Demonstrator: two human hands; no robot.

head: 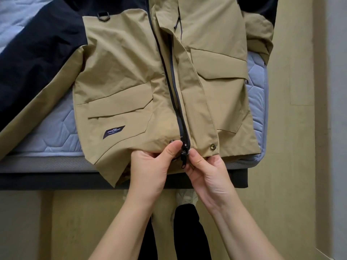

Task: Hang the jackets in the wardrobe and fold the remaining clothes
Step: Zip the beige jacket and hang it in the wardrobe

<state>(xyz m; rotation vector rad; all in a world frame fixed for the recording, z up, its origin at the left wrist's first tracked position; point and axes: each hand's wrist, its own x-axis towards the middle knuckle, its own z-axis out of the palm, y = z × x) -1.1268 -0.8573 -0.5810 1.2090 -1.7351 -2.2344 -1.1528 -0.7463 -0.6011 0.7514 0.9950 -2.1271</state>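
A tan and navy jacket (120, 76) lies front up on the bed, its hem hanging over the near edge. Its dark zipper (175, 102) runs down the middle. My left hand (150, 166) pinches the left hem by the zipper's bottom end. My right hand (204, 167) grips the right hem and the zipper slider (185, 154) at the bottom. The two front panels meet between my thumbs. A dark label (114, 132) sits on the left pocket, and a brass snap (212, 146) shows on the right flap.
The quilted grey-blue mattress (56, 134) rests on a dark bed frame (47, 182). A wooden floor (293, 128) runs to the right of the bed and below it. My dark trouser legs and light footwear (185, 197) show under my arms.
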